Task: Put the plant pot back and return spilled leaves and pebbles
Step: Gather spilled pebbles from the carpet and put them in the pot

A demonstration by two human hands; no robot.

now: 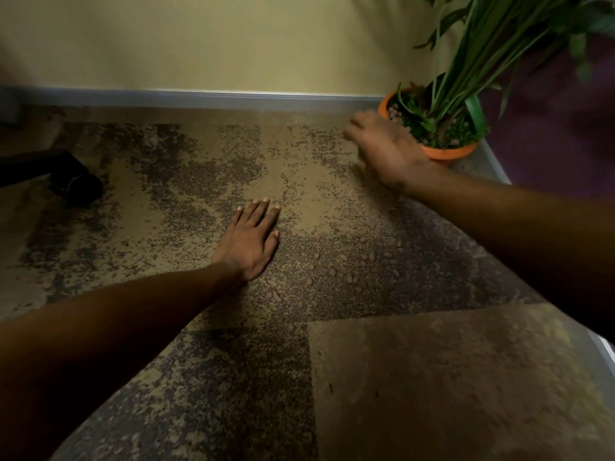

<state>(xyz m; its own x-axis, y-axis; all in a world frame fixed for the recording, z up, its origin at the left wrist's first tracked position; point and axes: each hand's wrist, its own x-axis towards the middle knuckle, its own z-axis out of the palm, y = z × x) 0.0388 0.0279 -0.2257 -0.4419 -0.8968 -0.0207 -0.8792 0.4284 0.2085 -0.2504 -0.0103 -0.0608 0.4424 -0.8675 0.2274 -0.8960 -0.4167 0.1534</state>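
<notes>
Kept the left hand [249,241] flat on the carpet [199,377], fingers straight and close together, holding nothing, well to the left of the plant pot [449,152]. Held the right hand [382,148] just at the pot's left rim, back upward, smeared by blur; could not tell how far curled or whether loaded. Found the pot upright in the corner by the skirting board [233,98]. Saw many pebbles [351,278] scattered on the carpet in front of the pot. Judged it best to rake these into one heap with a flat palm, then cup them and tip low over the rim, clear of the leaves [482,44]. Noted small, rounded, pinkish-brown pebbles, hard to pick out on mottled low-pile carpet; a round, smooth-looking orange pot; long, strap-like green leaves.
</notes>
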